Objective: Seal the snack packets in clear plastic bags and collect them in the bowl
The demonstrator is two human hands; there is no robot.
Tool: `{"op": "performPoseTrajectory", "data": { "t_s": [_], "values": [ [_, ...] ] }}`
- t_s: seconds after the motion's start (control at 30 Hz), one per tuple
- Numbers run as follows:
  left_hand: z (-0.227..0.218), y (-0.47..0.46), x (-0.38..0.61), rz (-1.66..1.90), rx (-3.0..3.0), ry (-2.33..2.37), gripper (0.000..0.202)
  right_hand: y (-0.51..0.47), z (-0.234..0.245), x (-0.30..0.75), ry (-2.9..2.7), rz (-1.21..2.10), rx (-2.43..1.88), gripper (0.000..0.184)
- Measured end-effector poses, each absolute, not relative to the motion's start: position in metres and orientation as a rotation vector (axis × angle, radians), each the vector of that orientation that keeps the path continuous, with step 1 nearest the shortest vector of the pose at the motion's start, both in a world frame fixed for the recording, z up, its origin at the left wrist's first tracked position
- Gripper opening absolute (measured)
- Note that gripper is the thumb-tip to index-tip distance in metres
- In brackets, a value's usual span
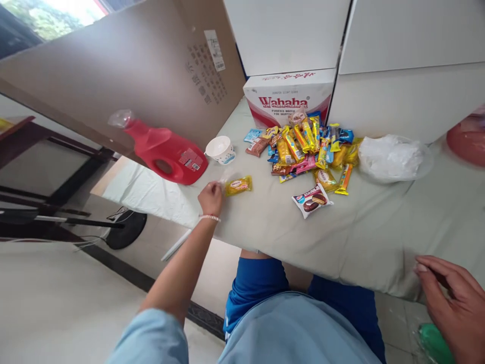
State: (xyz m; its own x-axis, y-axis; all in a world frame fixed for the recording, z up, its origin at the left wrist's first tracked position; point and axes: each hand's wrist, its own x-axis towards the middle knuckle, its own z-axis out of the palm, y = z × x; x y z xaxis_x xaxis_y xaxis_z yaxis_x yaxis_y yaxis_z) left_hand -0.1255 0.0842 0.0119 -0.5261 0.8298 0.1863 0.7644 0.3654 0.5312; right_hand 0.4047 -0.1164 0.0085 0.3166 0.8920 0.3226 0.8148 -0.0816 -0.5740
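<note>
A glossy yellow plastic-wrapped snack (239, 186) lies leftward, near the front edge of a pale-green cloth-covered table (265, 217). Beside it, your left hand (211, 198) pinches thin clear film (228, 175), apparently handling it; next calls for a light touch. Your right hand (452, 298): fingertips narrow, contents unclear.

The shirt (291, 333) is plain light blue, its cloth smooth across the front, with a rounded lower edge. Its left sleeve (151, 338) is short and loose, in the same blue, ending near the elbow. The shorts (259, 278) are a deeper, brighter blue, with small white marks on the outer left side. A bracelet (209, 218) of small pale beads circles the wrist by the left hand (211, 198).
</note>
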Motion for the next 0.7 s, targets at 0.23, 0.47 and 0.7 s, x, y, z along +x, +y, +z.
{"op": "performPoseTrajectory", "data": {
  "t_s": [0.23,0.47,0.7],
  "values": [
    [0.0,-0.016,-0.071,1.041,1.508,2.117,0.033,-0.089,-0.001,0.359,-1.798,0.375,-1.608,0.021],
    [0.032,0.1,-0.127,0.941,1.635,2.37,0.021,-0.061,-0.027,0.362,-1.917,0.326,-1.541,0.024],
    [0.048,0.199,-0.144,0.873,1.779,2.372,0.031,-0.062,-0.03,0.36,-1.847,0.282,-1.647,0.026]
  ]
}}
